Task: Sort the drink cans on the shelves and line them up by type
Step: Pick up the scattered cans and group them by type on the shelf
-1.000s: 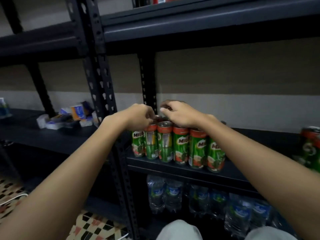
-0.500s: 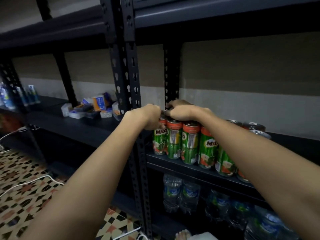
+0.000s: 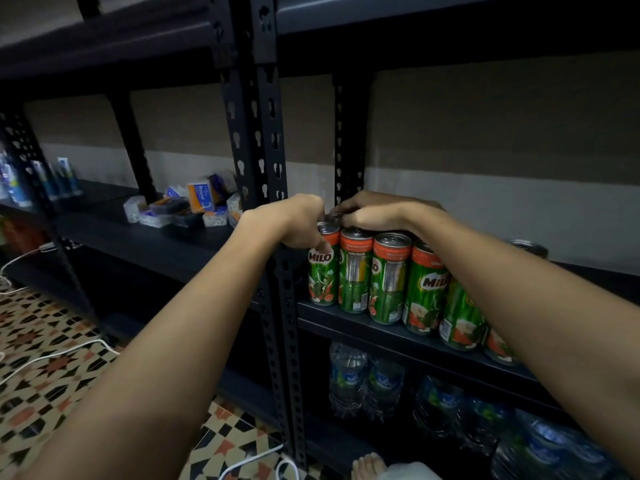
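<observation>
Cans [image 3: 391, 277] in a row, centre of frame, on shelf [image 3: 398, 332]. Left hand [image 3: 298, 221] grips end can's rim; right hand [image 3: 372, 211] curls over tops. Rigid, smooth, probably full: hold by rim.

Both hands' fingertips are out of sight — the left hand [image 3: 300, 221] curls over the top of the end Milo can [image 3: 323, 268], the right hand [image 3: 372, 212] over cans behind the front row, so what each grips cannot be told. The right forearm hides the cans [image 3: 462, 317] beneath it. Below the hands, water bottles [image 3: 348, 377] blur towards the frame's lower right edge. Far left of the left hand, small packets [image 3: 199, 197] are mostly unreadable.
</observation>
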